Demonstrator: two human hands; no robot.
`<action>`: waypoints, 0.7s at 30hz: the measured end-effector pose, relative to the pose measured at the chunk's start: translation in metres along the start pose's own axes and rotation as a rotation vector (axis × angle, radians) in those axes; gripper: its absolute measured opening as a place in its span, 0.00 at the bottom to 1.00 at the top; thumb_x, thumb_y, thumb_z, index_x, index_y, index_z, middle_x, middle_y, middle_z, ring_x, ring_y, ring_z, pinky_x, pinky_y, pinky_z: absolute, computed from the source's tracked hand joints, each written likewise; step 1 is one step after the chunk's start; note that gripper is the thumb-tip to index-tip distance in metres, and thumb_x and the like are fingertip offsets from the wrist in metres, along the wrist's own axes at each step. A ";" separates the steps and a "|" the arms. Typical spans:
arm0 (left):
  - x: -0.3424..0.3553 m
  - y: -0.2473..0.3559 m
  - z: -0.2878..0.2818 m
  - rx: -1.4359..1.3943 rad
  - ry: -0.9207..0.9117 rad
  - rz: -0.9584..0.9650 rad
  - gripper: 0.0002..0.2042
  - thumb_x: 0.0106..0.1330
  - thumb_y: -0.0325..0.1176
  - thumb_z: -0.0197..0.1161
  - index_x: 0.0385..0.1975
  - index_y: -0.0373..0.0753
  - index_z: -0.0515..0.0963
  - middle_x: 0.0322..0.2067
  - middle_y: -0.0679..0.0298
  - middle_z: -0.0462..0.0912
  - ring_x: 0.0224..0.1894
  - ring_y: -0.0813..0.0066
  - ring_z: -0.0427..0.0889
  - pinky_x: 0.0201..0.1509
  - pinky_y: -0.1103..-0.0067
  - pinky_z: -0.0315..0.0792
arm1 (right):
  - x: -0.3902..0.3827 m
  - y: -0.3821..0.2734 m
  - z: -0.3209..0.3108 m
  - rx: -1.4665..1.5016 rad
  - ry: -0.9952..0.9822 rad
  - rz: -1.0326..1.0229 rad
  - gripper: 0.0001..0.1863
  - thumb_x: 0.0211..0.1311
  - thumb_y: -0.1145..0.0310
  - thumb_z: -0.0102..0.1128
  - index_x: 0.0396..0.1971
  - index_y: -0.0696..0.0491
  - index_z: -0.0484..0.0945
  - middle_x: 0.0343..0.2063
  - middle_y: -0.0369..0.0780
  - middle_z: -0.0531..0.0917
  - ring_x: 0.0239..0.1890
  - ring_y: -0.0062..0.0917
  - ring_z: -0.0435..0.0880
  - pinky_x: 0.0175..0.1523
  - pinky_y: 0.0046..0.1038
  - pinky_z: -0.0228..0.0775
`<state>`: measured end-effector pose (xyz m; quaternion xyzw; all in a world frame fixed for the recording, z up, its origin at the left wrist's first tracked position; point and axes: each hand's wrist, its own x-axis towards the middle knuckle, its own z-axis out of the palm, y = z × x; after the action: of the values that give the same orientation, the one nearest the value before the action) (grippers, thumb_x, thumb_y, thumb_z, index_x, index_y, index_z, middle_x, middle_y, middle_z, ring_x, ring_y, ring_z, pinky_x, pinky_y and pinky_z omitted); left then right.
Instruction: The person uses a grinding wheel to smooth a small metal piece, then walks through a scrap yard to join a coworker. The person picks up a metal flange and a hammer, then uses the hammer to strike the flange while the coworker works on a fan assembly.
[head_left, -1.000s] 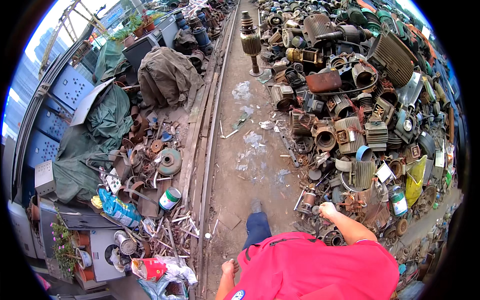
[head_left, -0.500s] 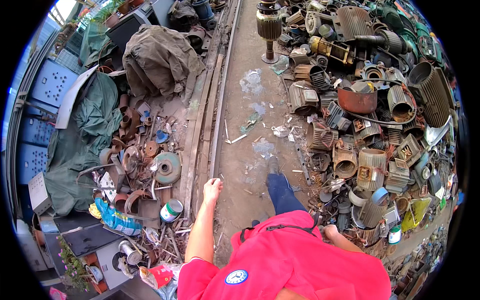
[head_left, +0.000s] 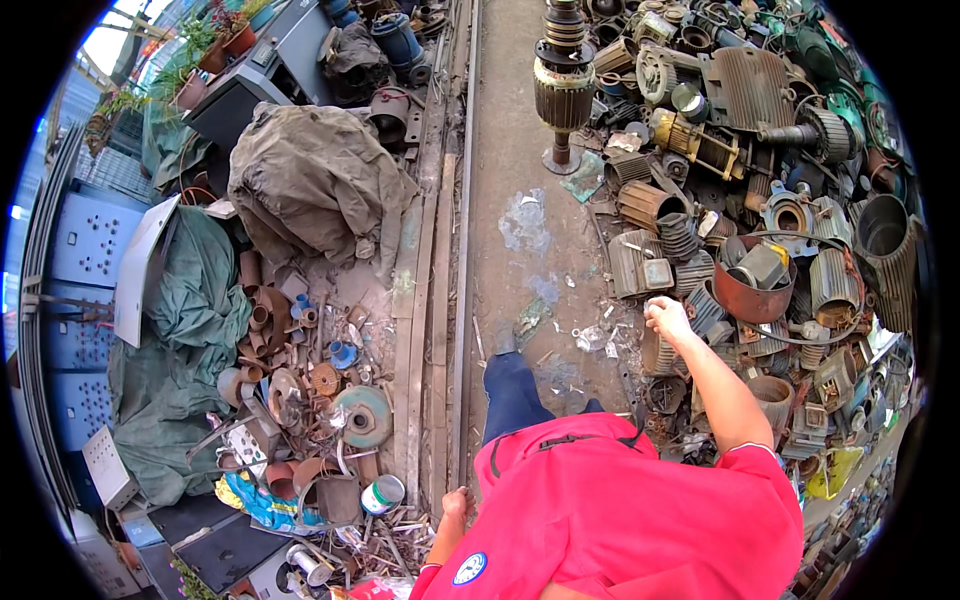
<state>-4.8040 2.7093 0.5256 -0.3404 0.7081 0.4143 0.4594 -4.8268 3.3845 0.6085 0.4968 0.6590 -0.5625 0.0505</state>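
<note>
My right hand (head_left: 668,320) swings forward over the right side of the path, its fingers loosely curled with nothing visible in them. Below and around it lies a heap of old electric motor housings; a finned motor casing (head_left: 640,262) is nearest. My left hand (head_left: 458,503) hangs back beside my body next to the metal rail, fingers curled, seemingly holding nothing. Ahead on the path stands a tall motor rotor (head_left: 562,95) upright on its shaft. One foot in a dark shoe (head_left: 506,342) is on the ground in front of me.
A long rail and wooden planks (head_left: 430,300) run along the left. Beyond them are a brown cloth cover (head_left: 300,185), green tarp (head_left: 200,290), blue panels (head_left: 90,330) and loose scrap. A rusty red pot (head_left: 752,300) sits in the right heap. Debris (head_left: 592,338) litters the path.
I have walked forward, so the rotor and heaps are closer. My left hand has swung back and my right hand forward. The other leg is now in front.
</note>
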 end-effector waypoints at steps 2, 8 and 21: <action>0.036 0.052 0.000 0.108 -0.036 0.124 0.10 0.66 0.34 0.56 0.24 0.38 0.75 0.17 0.64 0.73 0.17 0.71 0.73 0.17 0.73 0.64 | 0.031 -0.018 0.015 0.002 0.043 0.017 0.15 0.66 0.71 0.53 0.51 0.58 0.76 0.33 0.37 0.83 0.27 0.20 0.81 0.30 0.23 0.71; 0.184 0.331 -0.019 -0.077 -0.071 0.058 0.14 0.68 0.37 0.57 0.44 0.32 0.74 0.31 0.58 0.82 0.27 0.72 0.79 0.26 0.76 0.75 | 0.062 0.006 0.063 -0.112 -0.054 0.318 0.08 0.60 0.73 0.55 0.36 0.58 0.80 0.21 0.39 0.80 0.18 0.23 0.75 0.22 0.27 0.66; 0.221 0.867 0.012 0.003 0.026 0.425 0.17 0.70 0.40 0.57 0.49 0.34 0.75 0.39 0.60 0.83 0.35 0.73 0.82 0.36 0.77 0.75 | 0.371 -0.210 0.127 -0.436 -0.069 0.230 0.15 0.57 0.63 0.58 0.38 0.57 0.84 0.36 0.49 0.85 0.42 0.38 0.85 0.49 0.36 0.75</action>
<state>-5.6245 3.0663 0.5542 -0.1881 0.7703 0.4964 0.3533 -5.2246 3.5326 0.4753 0.5262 0.7018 -0.4144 0.2426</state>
